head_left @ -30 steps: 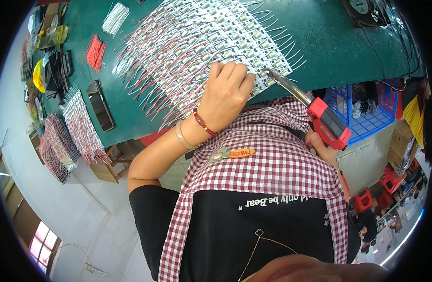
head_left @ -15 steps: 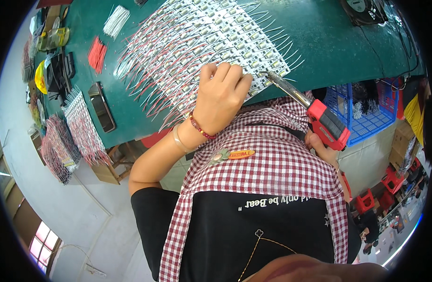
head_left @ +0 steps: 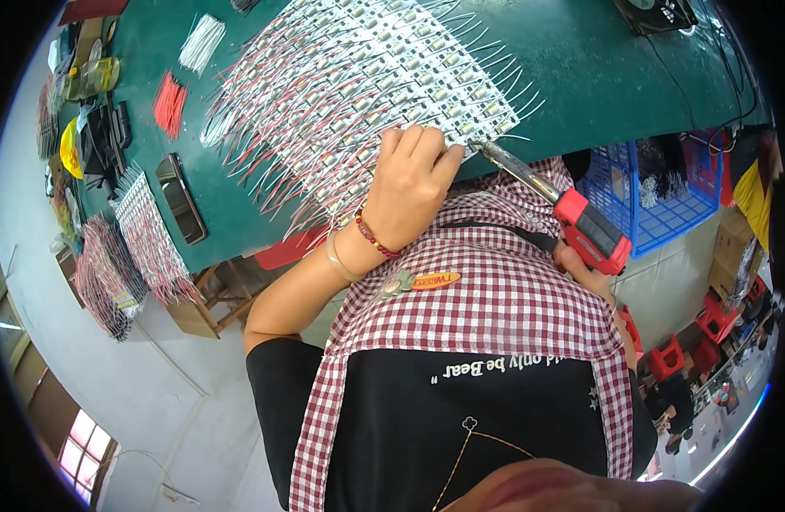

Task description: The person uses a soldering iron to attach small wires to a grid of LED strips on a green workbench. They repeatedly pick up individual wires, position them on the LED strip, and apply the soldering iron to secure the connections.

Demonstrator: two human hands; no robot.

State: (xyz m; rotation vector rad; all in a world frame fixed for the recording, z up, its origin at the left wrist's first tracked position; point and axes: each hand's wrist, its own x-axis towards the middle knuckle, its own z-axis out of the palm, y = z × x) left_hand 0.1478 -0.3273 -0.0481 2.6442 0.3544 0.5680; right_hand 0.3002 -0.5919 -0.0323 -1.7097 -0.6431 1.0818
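Observation:
A large panel of white circuit boards [head_left: 392, 64] with rows of red and white wires lies on the green table. Over its near edge is my left hand [head_left: 412, 181], fingers curled and pressed together; whatever they pinch is hidden beneath them. My right hand [head_left: 582, 271] grips a red and black soldering iron [head_left: 590, 232], its palm partly hidden behind the handle. The iron's bent metal tip reaches the panel's near right corner, close beside my left fingertips. I cannot tell whether the tip touches a board.
Left of the panel lie bundles of white wires [head_left: 202, 43] and red wires [head_left: 169, 104], a phone [head_left: 180, 199] and a smaller wired panel [head_left: 153, 235]. A blue crate [head_left: 665, 224] stands below the table at right. A small fan [head_left: 657, 13] sits at the far right.
My left hand has shifted slightly right and down along the panel's near edge. The iron's tip has moved a little left and down, nearer my left fingers.

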